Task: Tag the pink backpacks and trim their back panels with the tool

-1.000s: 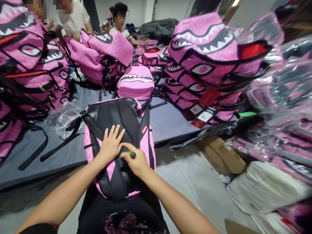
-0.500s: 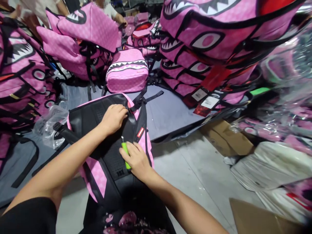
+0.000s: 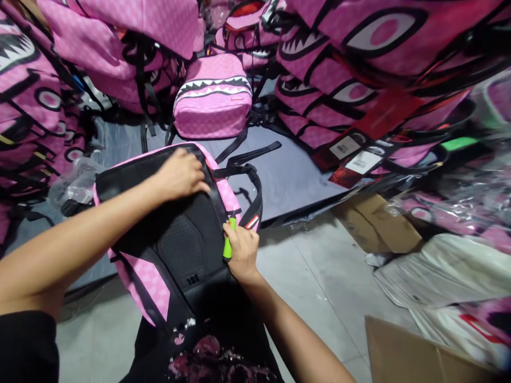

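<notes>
A pink and black backpack (image 3: 175, 250) rests between my lap and the table edge, its black padded back facing up. My left hand (image 3: 183, 173) lies on the upper part of that panel, fingers bent and partly apart, with nothing visible in it. At the backpack's right side, my right hand (image 3: 241, 247) is closed around a small tool with a bright green handle (image 3: 230, 239). A black shoulder strap (image 3: 255, 191) with a red and white label hangs off the right side, beyond that hand.
A pink shark-mouth bag (image 3: 213, 101) sits on the grey table (image 3: 275, 175) just behind. Stacked pink backpacks (image 3: 351, 90) with tags stand at the right, more at the left (image 3: 27, 117). Cardboard (image 3: 375, 223) and plastic-wrapped goods lie on the floor at right.
My right hand has moved right with the green tool, to the backpack's side. The right strap now hangs outward. My left hand has shifted slightly up and left. The view has tilted down.
</notes>
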Demonstrator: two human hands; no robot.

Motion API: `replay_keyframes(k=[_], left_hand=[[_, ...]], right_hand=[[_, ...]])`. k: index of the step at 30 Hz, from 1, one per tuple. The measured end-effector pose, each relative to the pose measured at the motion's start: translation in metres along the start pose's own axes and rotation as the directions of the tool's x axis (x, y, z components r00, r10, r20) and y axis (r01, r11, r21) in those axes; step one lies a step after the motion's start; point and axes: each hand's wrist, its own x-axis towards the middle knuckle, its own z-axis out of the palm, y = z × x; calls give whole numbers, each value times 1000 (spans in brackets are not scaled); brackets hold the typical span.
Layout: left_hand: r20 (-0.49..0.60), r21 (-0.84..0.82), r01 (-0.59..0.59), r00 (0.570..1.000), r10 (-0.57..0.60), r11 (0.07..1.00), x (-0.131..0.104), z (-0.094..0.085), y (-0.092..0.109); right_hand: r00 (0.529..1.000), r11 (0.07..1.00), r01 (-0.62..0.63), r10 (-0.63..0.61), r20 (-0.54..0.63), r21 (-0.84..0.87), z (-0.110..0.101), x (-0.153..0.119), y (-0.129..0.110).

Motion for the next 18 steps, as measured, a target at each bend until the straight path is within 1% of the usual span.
replay_keyframes(k=[2,3,4,5,6,7,8,9,10,11,12,14,16,18], left_hand=[[-87,68,98,992,-92,993,-6,-6,-18],[-103,80,103,990,-95,991,-9,-7,-20],[-100,73,76,993,-68,994,-11,-7,-19],[-84,54,36,996,-31,998,-13,-4,-13],[-68,30,0,998,2,1000,-14,0,-4],[-58,9,-20,998,21,1000,-15,5,7],[-58,-5,-17,998,17,1000,-16,11,17],[-64,-12,2,998,-3,1000,-17,16,26],[-73,-17,32,997,-33,999,-18,21,34],[-81,-23,60,995,-61,998,-19,26,39],[-96,-36,81,992,-84,996,-21,30,42],[-127,-77,104,985,-113,992,-26,36,44],[-174,-113,90,979,-109,990,-32,43,45],[-244,-119,65,965,-93,991,-37,49,46]], right_hand=[[1000,998,-21,21,0,61,-6,-3,4],[999,992,-50,50,2,119,-9,-2,4],[995,976,-100,99,11,194,-13,1,3],[984,944,-175,174,27,280,-15,7,1],[960,889,-272,275,46,368,-17,14,-2],[920,811,-375,385,73,448,-18,23,-4],[869,722,-466,482,111,512,-18,34,-6],[820,643,-535,552,153,548,-17,44,-7],[782,591,-582,595,185,558,-16,55,-8],[760,571,-611,616,206,548,-14,64,-7],[754,576,-625,620,217,526,-13,72,-6],[766,629,-625,606,212,462,-10,83,-4],[784,681,-615,582,214,399,-7,89,-2],[802,727,-598,548,240,339,-5,91,-1]])
